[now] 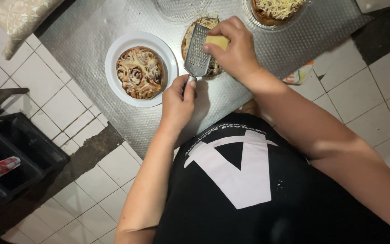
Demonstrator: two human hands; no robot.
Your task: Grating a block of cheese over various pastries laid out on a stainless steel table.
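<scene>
The left hand (pixel 177 105) is closed around the handle of a small metal grater (pixel 197 50); the right hand (pixel 234 49) presses a yellow block of cheese (pixel 217 42) against its face, above a pastry (pixel 206 27) on the steel table (pixel 271 49); left of them, a white plate (pixel 170 58) holds a glazed roll (pixel 140 72); on the far right sits a dish topped with shredded cheese (pixel 277 8).

I can't see most of the roll (pixel 204 27) under the grater (pixel 198 53); the right hand (pixel 233 47) covers the rest. My left hand (pixel 177 106) hides the grater's handle. The cheese block (pixel 217 42) shows only one corner between fingers. The top edge cuts off a glass dish (pixel 177 11) and a cheese-topped roll (pixel 276 10). The bin (pixel 5 167) runs off the left edge, contents too dim to tell.
</scene>
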